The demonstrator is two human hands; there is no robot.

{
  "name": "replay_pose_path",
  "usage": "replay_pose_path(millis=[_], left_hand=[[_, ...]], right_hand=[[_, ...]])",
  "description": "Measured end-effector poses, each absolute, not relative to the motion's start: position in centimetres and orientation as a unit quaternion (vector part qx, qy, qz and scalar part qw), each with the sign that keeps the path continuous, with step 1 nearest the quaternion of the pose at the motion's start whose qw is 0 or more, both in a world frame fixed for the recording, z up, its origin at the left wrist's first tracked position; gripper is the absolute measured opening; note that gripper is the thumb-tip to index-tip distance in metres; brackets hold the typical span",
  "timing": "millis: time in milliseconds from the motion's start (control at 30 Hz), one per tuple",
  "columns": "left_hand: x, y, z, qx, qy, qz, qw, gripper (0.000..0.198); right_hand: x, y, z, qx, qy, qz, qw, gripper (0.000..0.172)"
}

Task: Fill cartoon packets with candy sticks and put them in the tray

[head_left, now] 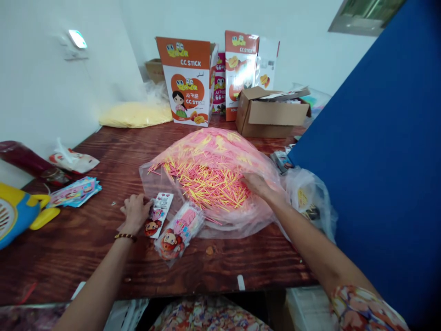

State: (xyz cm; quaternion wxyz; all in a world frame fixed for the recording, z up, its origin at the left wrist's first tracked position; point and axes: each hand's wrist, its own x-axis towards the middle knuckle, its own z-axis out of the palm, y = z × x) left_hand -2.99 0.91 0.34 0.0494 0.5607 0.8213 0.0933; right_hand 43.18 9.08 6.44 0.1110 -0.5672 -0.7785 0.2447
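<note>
My left hand is low over the table with its fingers curled, close beside a printed card with a red-haired cartoon figure. A bit of clear film shows by this hand; what its fingers hold, if anything, I cannot make out. To the right of the card lies a clear packet with a similar figure and pink contents. Thin pink and yellow sticks fill a large open plastic bag in the middle. My right hand reaches into the right side of the pile, its fingertips hidden.
Orange and white cartons and an open brown box stand at the back. A yellow-filled bag lies back left. At left are flat packets, tissues and a yellow-blue object. A blue panel borders the right.
</note>
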Motion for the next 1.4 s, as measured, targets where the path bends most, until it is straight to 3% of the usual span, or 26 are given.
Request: replay_pose_path(millis=[100,233,500,700,867,1200,1400], left_hand=[[-3.8,0.9,0.6,0.566,0.811,0.131,0.073,0.027],[-4.7,0.1,1.1,0.561,0.788,0.230,0.104,0.027],[-4.6,-2.0,3.6,0.491,0.763,0.401,0.124,0.030],[-2.4,-2.7,6.2,0.411,0.677,0.560,0.244,0.032],[1.1,-3.6,8.9,0.384,0.613,0.607,0.330,0.033],[7.2,-5.8,9.6,0.404,0.562,0.545,0.474,0.031],[9.4,-6.2,8.1,0.453,0.551,0.490,0.502,0.028]], right_hand=[[41.0,10.0,6.2,-0.587,-0.756,0.234,0.170,0.013],[39.4,9.0,6.2,-0.571,-0.728,0.283,0.253,0.021],[33.6,0.8,4.4,-0.423,-0.603,0.505,0.450,0.023],[31.3,-3.6,0.4,-0.461,-0.598,0.500,0.424,0.011],[31.1,-3.8,-1.1,-0.466,-0.597,0.501,0.419,0.020],[30.9,-5.6,-1.3,-0.448,-0.628,0.497,0.397,0.012],[31.1,-4.5,-0.2,-0.441,-0.523,0.583,0.438,0.025]])
